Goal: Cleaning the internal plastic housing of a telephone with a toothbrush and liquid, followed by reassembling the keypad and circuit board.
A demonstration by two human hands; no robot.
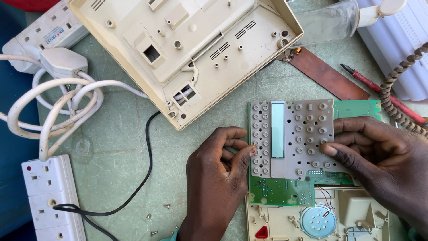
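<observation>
At five o'clock on green bench: grey rubber keypad mat (292,136) over green circuit board (285,189), pinched by left hand (218,178), pressed flat by right hand (383,160). Best seated evenly, edges aligned. Cream phone casing (187,49) at twelve.

Left hand (218,178) curled, right hand (379,156) flat, seemingly pressing down.
</observation>
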